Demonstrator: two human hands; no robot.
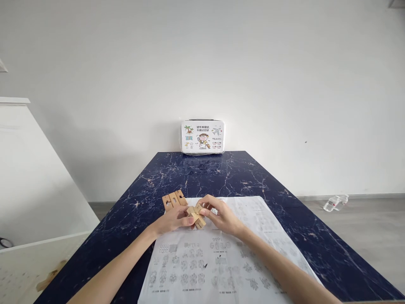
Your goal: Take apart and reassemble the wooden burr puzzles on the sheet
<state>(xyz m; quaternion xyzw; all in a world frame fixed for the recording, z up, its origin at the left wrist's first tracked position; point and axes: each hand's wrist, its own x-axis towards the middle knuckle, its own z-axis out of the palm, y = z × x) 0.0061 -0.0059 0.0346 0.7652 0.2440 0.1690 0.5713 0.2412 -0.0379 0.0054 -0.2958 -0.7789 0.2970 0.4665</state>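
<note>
Marble table [284, 219]: both hands' fingers [207, 207] grip wooden puzzle [196, 216] over sheet [249, 215].

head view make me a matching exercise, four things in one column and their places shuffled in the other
1 wooden puzzle
2 loose wooden blocks
3 cartoon-print case
4 plastic bottle

a on the floor, right of the table
b far end of the table, against the wall
c held between left hand and right hand
d on the table at the printed sheet's far left corner

Pairs: 1-c, 2-d, 3-b, 4-a
</note>
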